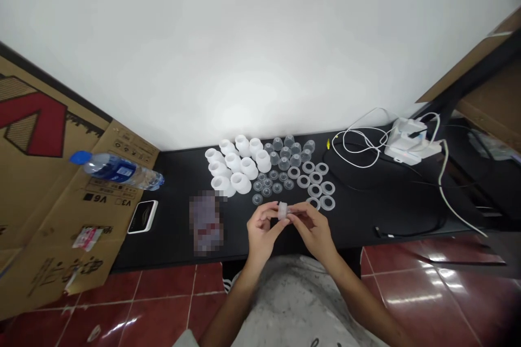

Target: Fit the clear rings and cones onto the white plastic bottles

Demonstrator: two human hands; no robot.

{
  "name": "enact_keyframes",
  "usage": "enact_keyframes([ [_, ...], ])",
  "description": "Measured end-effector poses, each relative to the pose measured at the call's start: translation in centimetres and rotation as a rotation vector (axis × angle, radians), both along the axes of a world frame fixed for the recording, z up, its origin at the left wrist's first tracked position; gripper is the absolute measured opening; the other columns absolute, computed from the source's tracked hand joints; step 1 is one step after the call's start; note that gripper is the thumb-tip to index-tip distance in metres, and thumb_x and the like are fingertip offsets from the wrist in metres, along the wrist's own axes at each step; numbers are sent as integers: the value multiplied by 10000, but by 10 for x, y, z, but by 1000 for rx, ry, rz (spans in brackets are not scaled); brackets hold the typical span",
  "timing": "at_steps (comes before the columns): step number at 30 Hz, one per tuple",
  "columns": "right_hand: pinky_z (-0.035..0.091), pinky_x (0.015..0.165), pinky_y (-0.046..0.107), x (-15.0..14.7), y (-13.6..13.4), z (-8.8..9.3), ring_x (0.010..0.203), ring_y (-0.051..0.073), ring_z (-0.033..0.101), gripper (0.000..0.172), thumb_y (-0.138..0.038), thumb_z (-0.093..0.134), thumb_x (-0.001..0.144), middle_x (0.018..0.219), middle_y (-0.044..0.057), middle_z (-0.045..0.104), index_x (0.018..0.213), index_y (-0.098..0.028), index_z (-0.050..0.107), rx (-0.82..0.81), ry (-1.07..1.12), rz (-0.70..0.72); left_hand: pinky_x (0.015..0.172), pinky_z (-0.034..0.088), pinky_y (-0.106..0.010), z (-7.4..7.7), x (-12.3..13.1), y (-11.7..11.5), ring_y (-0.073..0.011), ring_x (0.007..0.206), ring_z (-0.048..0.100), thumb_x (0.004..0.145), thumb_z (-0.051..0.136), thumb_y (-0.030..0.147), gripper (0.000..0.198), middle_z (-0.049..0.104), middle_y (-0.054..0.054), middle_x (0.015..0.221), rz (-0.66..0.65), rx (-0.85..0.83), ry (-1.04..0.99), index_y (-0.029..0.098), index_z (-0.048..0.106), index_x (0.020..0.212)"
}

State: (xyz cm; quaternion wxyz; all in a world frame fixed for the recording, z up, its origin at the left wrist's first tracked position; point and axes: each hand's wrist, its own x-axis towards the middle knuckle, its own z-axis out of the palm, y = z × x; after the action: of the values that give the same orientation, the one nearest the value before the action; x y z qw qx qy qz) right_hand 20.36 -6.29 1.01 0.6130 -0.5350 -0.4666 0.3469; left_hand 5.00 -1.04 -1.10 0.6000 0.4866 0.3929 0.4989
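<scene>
My left hand (262, 232) and my right hand (312, 229) meet above the front of the black table, both gripping a small translucent plastic cylinder (282, 210) by its ends. Its exact shape is partly hidden by my fingers. Just beyond my hands lie rows of white frosted cup-shaped parts (240, 168), transparent domes (285, 153), small transparent discs (267, 184) and grey-edged translucent rings (315, 184). The nearest rings and discs lie a short way from my fingertips.
The black table (358, 217) meets a white wall at the back. A water bottle (118, 169) and a phone (142, 216) lie near flattened cardboard (49, 200) on the left. White chargers (407, 141) and tangled cables (354, 143) sit at the right. A blurred patch (205, 223) covers something.
</scene>
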Motion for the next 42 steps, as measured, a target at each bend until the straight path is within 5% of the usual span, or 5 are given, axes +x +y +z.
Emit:
enact_keyframes([
  [7, 662, 732, 298, 14, -5, 2, 794, 195, 789, 86, -337, 839, 988, 910, 38, 798, 1017, -260, 866, -32, 198, 139, 965, 648, -335, 6, -13, 7, -257, 1207, 765, 777, 1010, 249, 732, 744, -124, 1398, -150, 146, -53, 283, 674, 1426],
  [11, 662, 727, 303, 21, -6, 1, 777, 201, 796, 112, -357, 857, 969, 867, 37, 810, 947, -247, 862, -66, 208, 183, 993, 655, -370, 10, -14, 5, -255, 1129, 803, 931, 893, 308, 481, 794, -143, 1329, -422, 19, -16, 237, 732, 1379],
  [22, 661, 719, 311, 26, -6, -6, 749, 207, 797, 201, -441, 871, 950, 829, 38, 819, 921, -242, 858, -67, 201, 96, 905, 687, -355, 5, 9, -6, -252, 995, 835, 874, 937, 380, 449, 842, -139, 1202, -198, -42, 18, 196, 759, 1243],
  [33, 735, 739, 350, 36, 4, -12, 728, 204, 821, 288, -498, 938, 866, 794, 29, 819, 940, -226, 876, -219, 404, 191, 969, 659, -355, 12, -4, 12, -266, 1070, 830, 910, 909, 375, 450, 851, -137, 1244, -373, -35, 50, 202, 801, 1312],
  [42, 727, 765, 364, 31, 1, -9, 778, 225, 816, 280, -513, 900, 910, 895, 55, 813, 953, -239, 864, -145, 276, 88, 912, 690, -355, 4, 16, 0, -274, 1070, 837, 869, 945, 403, 477, 842, -166, 1274, -161, -93, -82, 190, 797, 1269],
])
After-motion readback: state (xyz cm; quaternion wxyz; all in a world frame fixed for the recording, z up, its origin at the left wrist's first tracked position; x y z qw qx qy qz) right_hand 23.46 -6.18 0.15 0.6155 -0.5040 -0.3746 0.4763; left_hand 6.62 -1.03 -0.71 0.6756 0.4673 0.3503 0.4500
